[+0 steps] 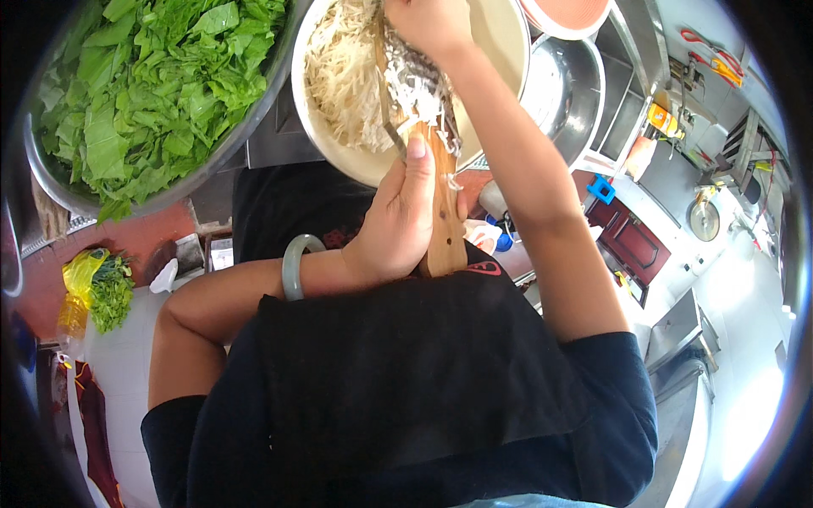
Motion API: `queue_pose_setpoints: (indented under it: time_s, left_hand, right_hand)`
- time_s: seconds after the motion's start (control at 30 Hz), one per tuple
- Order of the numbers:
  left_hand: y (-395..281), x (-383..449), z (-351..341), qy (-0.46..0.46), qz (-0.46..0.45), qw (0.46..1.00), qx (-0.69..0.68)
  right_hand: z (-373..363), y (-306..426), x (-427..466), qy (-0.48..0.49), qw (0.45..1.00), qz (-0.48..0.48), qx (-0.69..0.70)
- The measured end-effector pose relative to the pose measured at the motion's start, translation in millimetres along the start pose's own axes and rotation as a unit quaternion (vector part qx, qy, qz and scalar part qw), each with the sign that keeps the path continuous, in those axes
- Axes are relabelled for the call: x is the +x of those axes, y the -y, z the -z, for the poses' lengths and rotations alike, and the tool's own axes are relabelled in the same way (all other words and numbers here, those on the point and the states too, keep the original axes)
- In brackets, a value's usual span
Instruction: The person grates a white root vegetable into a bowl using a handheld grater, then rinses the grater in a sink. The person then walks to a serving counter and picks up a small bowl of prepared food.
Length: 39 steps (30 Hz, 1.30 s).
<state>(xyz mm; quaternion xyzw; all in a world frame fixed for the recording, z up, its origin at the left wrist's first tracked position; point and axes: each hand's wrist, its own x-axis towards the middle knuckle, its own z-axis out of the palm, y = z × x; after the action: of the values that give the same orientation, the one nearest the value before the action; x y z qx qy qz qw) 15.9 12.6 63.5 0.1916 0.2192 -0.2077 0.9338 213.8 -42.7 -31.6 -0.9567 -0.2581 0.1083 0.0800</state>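
Note:
My left hand (403,216) is wrapped around the near end of a wooden board grater (446,222), thumb on top; a pale bangle (294,267) circles that wrist. The grater leans over a large cream-coloured basin (505,57), its near end against my black apron. White shreds cling to its grating face. At the grater's far end is my right hand (438,25), curled and partly cut off by the picture's top edge; whether it holds something cannot be seen. Pale shredded vegetable (343,82) is heaped in the basin, left of the grater.
A big metal bowl (190,190) of cut leafy greens (171,89) stands left of the basin. To the right are a shiny steel bowl (565,95) and a reddish basin (571,16). Leafy vegetables in a yellow bag (86,279) lie lower left.

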Motion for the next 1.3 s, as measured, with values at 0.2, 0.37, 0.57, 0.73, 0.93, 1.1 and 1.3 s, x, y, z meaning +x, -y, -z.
queue_pose_setpoints:
  time_s: [0.2,0.37,0.57,0.73,0.93,1.1,1.3]
  left_hand:
    - [4,3,2,0.004,-0.006,0.999,-0.044]
    - [8,3,5,0.001,-0.002,1.000,0.004]
    - [4,1,3,-0.019,0.022,1.000,0.007]
    - [6,5,0,-0.020,-0.001,0.999,-0.026]
    - [4,-2,2,-0.023,0.018,0.999,0.021]
    - [6,5,1,0.007,-0.017,0.999,-0.044]
    - [8,0,3,-0.015,0.003,1.000,-0.012]
  right_hand:
    - [49,17,-72,-0.046,0.994,0.051,0.083]
    - [32,8,-56,-0.082,0.991,0.083,0.063]
    - [20,-9,-22,-0.020,0.998,0.034,0.042]
    - [47,13,-74,-0.052,0.988,0.062,0.129]
    - [12,0,-17,0.005,0.999,-0.002,0.054]
    - [50,16,-80,-0.045,0.988,0.059,0.139]
    - [17,1,-38,-0.057,0.996,0.067,0.023]
